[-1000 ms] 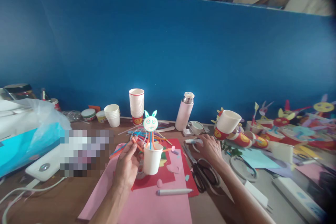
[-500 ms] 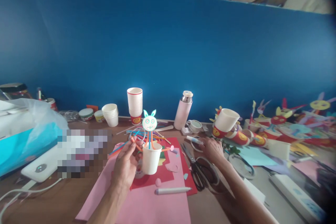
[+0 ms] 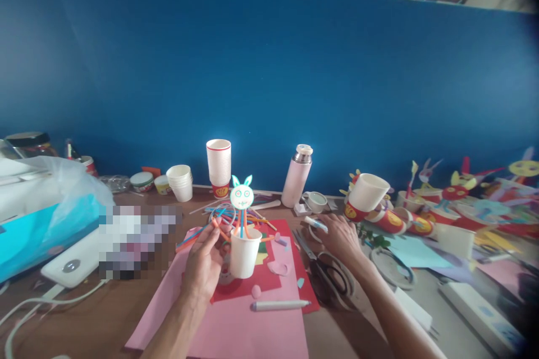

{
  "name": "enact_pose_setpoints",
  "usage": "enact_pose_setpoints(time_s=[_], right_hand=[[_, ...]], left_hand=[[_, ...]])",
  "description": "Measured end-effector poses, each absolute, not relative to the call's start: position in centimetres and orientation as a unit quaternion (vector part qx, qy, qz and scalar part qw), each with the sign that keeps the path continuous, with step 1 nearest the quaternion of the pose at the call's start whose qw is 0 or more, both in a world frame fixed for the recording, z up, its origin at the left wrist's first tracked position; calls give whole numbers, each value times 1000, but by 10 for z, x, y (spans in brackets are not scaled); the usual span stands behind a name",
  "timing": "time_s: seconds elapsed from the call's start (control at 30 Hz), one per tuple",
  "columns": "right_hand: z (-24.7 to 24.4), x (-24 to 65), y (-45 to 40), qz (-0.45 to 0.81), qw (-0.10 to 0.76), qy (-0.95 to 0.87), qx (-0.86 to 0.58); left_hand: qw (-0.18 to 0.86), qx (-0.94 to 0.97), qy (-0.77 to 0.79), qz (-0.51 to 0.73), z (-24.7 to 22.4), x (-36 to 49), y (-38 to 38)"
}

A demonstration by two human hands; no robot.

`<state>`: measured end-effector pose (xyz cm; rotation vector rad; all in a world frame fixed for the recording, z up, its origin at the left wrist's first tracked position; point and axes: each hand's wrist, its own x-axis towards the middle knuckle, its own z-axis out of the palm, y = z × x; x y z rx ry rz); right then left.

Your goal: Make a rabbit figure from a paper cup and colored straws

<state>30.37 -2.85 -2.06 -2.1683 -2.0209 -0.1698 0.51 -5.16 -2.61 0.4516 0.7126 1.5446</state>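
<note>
My left hand [image 3: 206,261] pinches an orange arm of a rabbit figure, and its fingers rest beside the white paper cup [image 3: 244,258]. The figure has a white paper face [image 3: 242,197] with green-edged ears and drawn features. Blue and orange stems run from the face down into the cup, and another orange arm [image 3: 263,238] sticks out to the right. Farther right, my right hand [image 3: 339,235] is low over the table with its fingers closed at the end of a white tube with blue print [image 3: 316,225]. Its fingertips are partly hidden.
Black-handled scissors [image 3: 324,269] lie below my right hand. A marker [image 3: 281,305] and paper scraps rest on pink paper [image 3: 252,334]. Behind stand stacked cups [image 3: 219,162] and a pink thermos [image 3: 297,176]. Cup figures [image 3: 458,193] crowd the right, with a power strip [image 3: 482,314] nearer.
The white tube tilts a little more by my right hand, which has shifted slightly. My left hand keeps its pinch on the orange arm. The view has turned slightly left.
</note>
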Motion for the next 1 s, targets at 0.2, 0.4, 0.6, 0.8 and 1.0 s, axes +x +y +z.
enact_pose_setpoints(time_s=[0.2,0.4,0.6,0.8,1.0], right_hand=[[-7,222,-71,55,208,-834,-508],[-34,183,-91,57,90,-880,-463],[-39,180,-88,83,48,-865,-492],[-34,177,-90,149,81,-849,-500],[-4,180,-95,229,198,-832,-466]], left_hand=[[635,192,316,679,-28,6,-50],[635,215,299,680,-23,5,-53],[632,212,281,690,-23,4,-53],[638,211,270,689,-21,6,-54],[638,218,298,676,-21,10,-57]])
